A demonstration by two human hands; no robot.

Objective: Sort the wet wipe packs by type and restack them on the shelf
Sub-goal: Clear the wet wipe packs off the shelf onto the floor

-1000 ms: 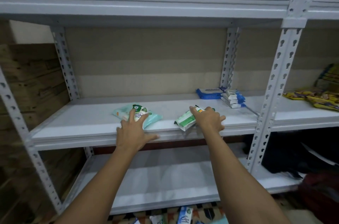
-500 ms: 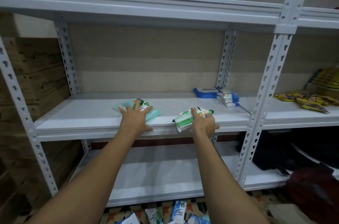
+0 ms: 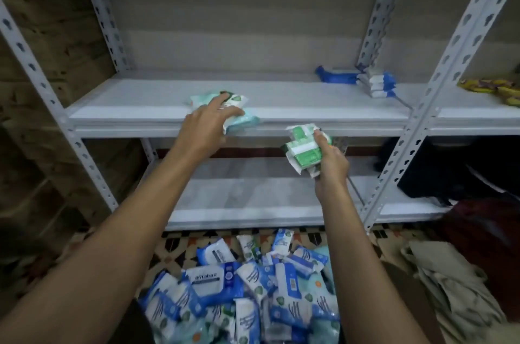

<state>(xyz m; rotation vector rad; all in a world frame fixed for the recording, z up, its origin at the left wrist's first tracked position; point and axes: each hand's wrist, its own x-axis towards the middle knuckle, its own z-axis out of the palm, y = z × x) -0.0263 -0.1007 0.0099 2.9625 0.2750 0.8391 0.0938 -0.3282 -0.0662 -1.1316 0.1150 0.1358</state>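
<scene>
My left hand [image 3: 206, 128] lies on pale teal wet wipe packs [image 3: 240, 111] at the front edge of the middle shelf [image 3: 323, 107], its fingers over their top and near side. My right hand [image 3: 330, 162] grips a bundle of green and white packs [image 3: 302, 151], held in the air just below and in front of that shelf edge. Blue and white packs [image 3: 377, 84] stand stacked at the shelf's back right, beside a flat blue pack [image 3: 336, 77]. A heap of several mixed blue, white and teal packs [image 3: 250, 287] lies on the floor below.
White perforated uprights [image 3: 439, 84] frame the bay. The lower shelf [image 3: 253, 203] is bare. Yellow snack packets [image 3: 495, 87] lie on the neighbouring shelf at right. Dark bags [image 3: 455, 172] and a beige cloth [image 3: 450, 287] sit at lower right. Wooden boards [image 3: 50, 62] stand at left.
My right hand has lifted the green and white packs off the shelf and pulled them down and toward me. My view has tilted down, showing the heap on the floor.
</scene>
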